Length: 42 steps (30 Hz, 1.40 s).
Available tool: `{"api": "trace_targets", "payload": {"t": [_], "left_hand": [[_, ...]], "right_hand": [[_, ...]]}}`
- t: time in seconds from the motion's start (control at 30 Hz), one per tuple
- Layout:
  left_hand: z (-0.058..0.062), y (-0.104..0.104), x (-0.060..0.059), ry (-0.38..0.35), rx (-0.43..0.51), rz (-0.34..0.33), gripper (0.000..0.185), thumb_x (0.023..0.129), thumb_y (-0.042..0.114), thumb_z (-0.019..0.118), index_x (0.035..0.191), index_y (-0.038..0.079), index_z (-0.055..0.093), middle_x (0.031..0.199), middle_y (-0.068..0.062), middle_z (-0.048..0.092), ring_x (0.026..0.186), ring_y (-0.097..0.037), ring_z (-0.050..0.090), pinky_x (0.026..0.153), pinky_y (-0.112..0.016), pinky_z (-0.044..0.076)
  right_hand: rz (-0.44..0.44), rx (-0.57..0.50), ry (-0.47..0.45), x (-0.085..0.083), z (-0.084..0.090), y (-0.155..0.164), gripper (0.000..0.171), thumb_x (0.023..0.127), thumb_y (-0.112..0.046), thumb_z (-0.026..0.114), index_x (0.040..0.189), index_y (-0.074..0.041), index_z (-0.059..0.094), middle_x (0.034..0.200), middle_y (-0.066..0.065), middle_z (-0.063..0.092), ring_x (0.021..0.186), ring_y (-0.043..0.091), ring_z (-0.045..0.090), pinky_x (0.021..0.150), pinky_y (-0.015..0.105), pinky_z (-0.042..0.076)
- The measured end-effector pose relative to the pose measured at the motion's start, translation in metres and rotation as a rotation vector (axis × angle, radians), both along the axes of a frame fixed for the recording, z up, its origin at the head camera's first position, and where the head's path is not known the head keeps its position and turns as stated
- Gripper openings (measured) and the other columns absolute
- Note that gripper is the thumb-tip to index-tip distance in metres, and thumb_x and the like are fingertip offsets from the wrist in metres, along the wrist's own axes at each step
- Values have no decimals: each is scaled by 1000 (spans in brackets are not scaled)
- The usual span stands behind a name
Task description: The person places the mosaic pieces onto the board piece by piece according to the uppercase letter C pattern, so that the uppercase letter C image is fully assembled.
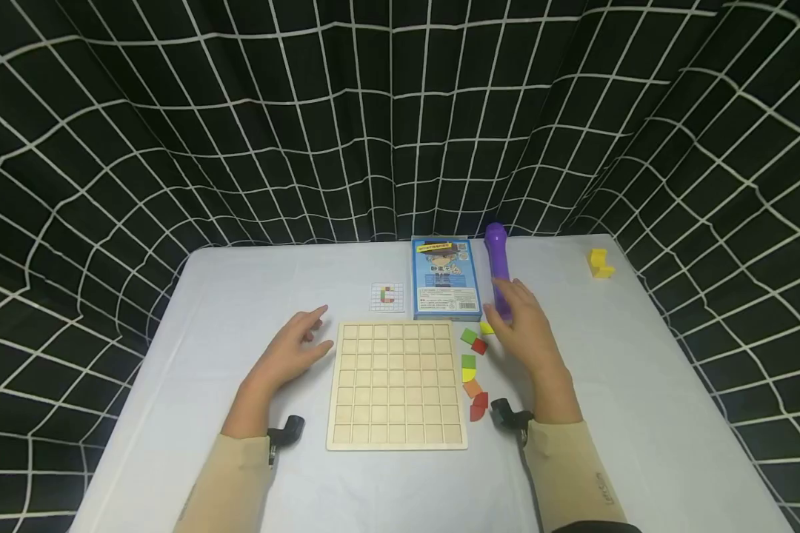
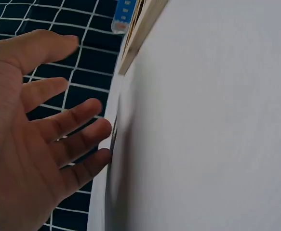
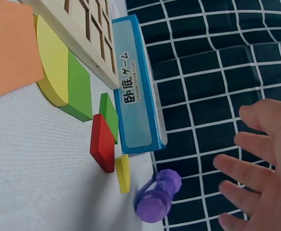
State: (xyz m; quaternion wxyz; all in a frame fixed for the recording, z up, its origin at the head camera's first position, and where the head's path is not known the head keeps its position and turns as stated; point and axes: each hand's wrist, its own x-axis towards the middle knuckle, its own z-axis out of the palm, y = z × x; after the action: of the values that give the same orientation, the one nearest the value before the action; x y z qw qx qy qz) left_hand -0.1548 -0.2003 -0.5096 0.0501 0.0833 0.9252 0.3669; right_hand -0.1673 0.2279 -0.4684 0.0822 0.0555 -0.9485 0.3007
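Resting flat left of wooden grid board [image 1: 397, 385], left hand [image 1: 292, 354] fingers spread, holding nothing, right hand [image 1: 528, 330] right of board, relaxed open, empty, over purple cylinder [image 1: 498, 269].

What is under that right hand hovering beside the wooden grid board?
Under the right hand lie the near end of a purple cylinder and a small yellow piece. The hand covers part of each, so their full shapes stay hidden from the head view.

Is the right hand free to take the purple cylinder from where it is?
Probably yes: the right hand is open, holds nothing, and hovers right beside the purple cylinder, with nothing between them.
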Motion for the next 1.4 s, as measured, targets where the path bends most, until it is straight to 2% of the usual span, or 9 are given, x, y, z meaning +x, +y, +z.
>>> {"api": "trace_targets", "payload": {"t": [0.17, 0.27, 0.33, 0.43, 0.57, 0.77, 0.97, 1.2, 1.4], "left_hand": [[-4, 7, -2, -40, -27, -38, 72, 92, 33, 77, 155, 18, 47, 111, -2, 59, 84, -19, 49, 74, -39, 43], [-9, 8, -1, -47, -48, -49, 70, 91, 33, 77, 153, 15, 50, 102, 0, 58, 80, -19, 47, 73, -38, 42], [-13, 9, -1, -42, -82, -55, 69, 90, 34, 77, 151, 15, 52, 98, 2, 56, 81, -17, 47, 76, -39, 41], [-17, 11, 0, -14, -154, -68, 67, 89, 37, 77, 149, 16, 55, 94, 4, 54, 84, -16, 46, 81, -41, 40], [-20, 13, 1, 28, -210, -81, 65, 88, 37, 77, 147, 16, 58, 89, 5, 51, 84, -16, 45, 82, -41, 39], [-20, 15, 1, 36, -219, -79, 64, 89, 37, 77, 147, 16, 58, 90, 5, 50, 84, -16, 44, 82, -39, 37], [-20, 14, 2, 34, -215, -75, 65, 89, 38, 77, 147, 17, 58, 90, 6, 51, 85, -16, 44, 83, -39, 37], [-19, 14, 1, 43, -207, -78, 64, 89, 37, 77, 147, 16, 58, 91, 6, 51, 86, -16, 45, 84, -38, 37], [-19, 14, 3, 43, -206, -79, 64, 89, 37, 77, 147, 16, 58, 90, 6, 51, 85, -15, 44, 83, -38, 37]], "right_hand": [[6, -43, -44, 0, -1, 0, 51, 103, -26, 62, 150, -9, 52, 144, 20, 55, 135, 41, 48, 109, 60, 37], [3, -53, -114, 0, -2, 0, 46, 102, -22, 61, 145, -7, 57, 129, 18, 63, 119, 38, 58, 100, 57, 46], [6, -43, -192, -1, -4, 0, 44, 101, -19, 61, 142, -5, 59, 116, 16, 64, 107, 34, 60, 93, 53, 50], [0, -23, -323, -2, -7, 1, 43, 98, -15, 63, 139, -3, 62, 106, 15, 62, 98, 32, 56, 86, 49, 50], [-23, 15, -408, -4, -14, 2, 40, 95, -11, 65, 135, -3, 65, 107, 16, 63, 100, 33, 55, 90, 53, 47], [-68, 33, -403, -6, -26, 5, 35, 95, -11, 70, 129, -4, 70, 117, 20, 66, 107, 38, 57, 102, 61, 43], [-84, 35, -404, -6, -26, 6, 31, 93, -15, 73, 122, -5, 73, 108, 17, 67, 101, 35, 57, 97, 58, 46], [-79, -10, -434, 0, 2, 2, 37, 90, -21, 75, 123, -4, 71, 107, 16, 65, 98, 34, 57, 85, 48, 51], [-41, -59, -338, 7, 21, -7, 38, 92, -20, 72, 126, -3, 70, 103, 15, 65, 91, 30, 57, 72, 39, 50]]}}
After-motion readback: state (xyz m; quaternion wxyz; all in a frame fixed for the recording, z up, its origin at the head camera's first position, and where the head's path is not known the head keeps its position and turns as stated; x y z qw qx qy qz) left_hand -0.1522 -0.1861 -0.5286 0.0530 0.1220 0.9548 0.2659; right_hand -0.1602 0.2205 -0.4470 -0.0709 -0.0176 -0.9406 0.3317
